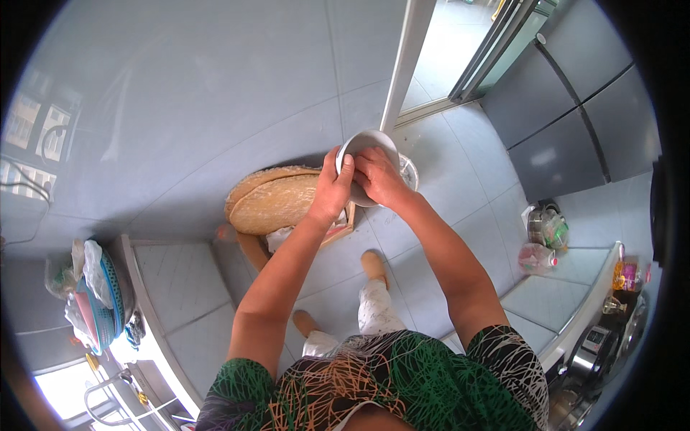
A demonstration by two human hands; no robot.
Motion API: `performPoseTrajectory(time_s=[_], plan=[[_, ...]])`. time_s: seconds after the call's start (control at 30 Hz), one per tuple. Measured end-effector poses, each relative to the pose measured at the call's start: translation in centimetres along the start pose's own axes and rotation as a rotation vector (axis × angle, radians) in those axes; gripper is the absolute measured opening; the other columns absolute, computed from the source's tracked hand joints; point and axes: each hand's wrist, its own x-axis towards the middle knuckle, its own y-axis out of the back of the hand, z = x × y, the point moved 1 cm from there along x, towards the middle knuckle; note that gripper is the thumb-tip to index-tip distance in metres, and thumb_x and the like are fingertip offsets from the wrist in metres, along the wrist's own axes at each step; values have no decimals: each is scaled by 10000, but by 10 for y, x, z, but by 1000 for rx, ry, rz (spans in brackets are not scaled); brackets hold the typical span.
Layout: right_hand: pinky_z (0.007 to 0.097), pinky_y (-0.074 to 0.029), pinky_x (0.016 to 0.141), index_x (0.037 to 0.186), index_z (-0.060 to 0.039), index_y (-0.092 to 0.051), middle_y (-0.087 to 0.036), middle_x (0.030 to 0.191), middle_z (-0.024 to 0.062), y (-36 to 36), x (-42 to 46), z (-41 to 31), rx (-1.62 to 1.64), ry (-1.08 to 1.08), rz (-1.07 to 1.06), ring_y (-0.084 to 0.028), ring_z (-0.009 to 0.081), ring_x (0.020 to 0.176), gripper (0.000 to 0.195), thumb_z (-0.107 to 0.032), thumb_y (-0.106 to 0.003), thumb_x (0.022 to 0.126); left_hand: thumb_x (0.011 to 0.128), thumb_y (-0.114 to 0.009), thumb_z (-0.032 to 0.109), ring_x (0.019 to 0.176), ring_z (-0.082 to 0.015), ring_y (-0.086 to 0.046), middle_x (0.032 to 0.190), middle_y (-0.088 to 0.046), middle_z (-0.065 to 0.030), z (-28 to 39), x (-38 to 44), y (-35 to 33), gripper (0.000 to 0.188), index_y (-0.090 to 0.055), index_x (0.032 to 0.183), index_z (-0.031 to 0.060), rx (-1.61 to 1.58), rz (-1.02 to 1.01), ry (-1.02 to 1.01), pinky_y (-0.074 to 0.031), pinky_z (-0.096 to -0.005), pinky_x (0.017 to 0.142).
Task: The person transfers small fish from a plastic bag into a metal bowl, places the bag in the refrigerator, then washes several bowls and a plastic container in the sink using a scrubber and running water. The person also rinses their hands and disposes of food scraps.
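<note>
A white bowl (372, 139) is tilted in front of me at the middle of the view. My left hand (334, 186) grips it by its left side, with the thumb over the rim. Inside the bowl is my right hand (380, 175), its fingers bent; what they touch is hidden. Partly behind the bowl and my right hand, lower down, stands a round whitish bin (411, 171). Left of my left hand, round tan woven trays (275, 203) lean at the wall, beside a wooden box (345, 229) on the floor.
A sliding door frame (409, 64) and dark cabinet-like panels (560, 118) stand ahead and right. A plastic bottle (536, 258) and pots are at the right. Blue baskets (99, 307) and a faucet (97, 388) are at the left; a cooker (590, 350) sits lower right.
</note>
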Motion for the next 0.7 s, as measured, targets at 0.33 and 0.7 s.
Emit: performPoseTrajectory(time_s=[0.33,0.7], plan=[[427,-444,871,956,-56,-650,-590,993,136,42,-1,103,33,-65,-252,-518,336,1013,184,-74,-586,784,936,-485,346,1183,-417,-473,1266,-484,-288,-11,75,-76,584,-340,1350,-40,553,176,-187,-386,-414,991],[382,-475,820,929,-40,-652,-608,978,145,56,-45,186,-16,-110,-115,-551,329,963,147,-69,-559,818,947,-484,333,1192,-399,-470,1284,-467,-267,-22,82,-81,578,-320,1357,-41,535,319,-120,-391,-410,983]])
